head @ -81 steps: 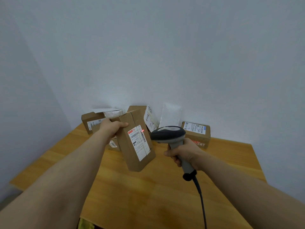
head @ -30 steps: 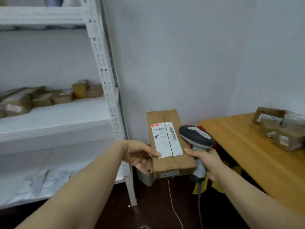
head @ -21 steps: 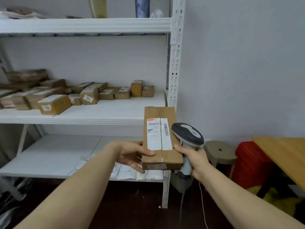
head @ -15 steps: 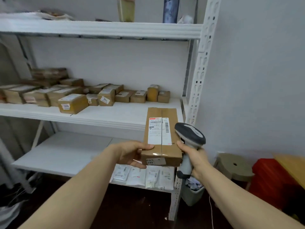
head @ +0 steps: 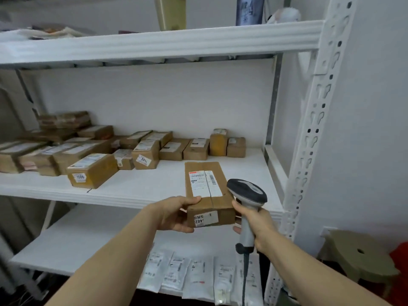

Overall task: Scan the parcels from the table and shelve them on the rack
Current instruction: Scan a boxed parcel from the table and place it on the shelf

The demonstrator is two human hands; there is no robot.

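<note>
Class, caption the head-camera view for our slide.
Left hand holds a labelled parcel at the middle shelf; right hand grips the scanner.

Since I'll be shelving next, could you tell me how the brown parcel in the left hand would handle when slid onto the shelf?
The brown parcel is probably stiff: its cardboard edges look square. It seems light, as the left hand grips it at the near end. Flat and low, it should slide on the middle shelf, not tip.

Olive stool (head: pixel 348 261) beside red object (head: pixel 403 257)
</note>
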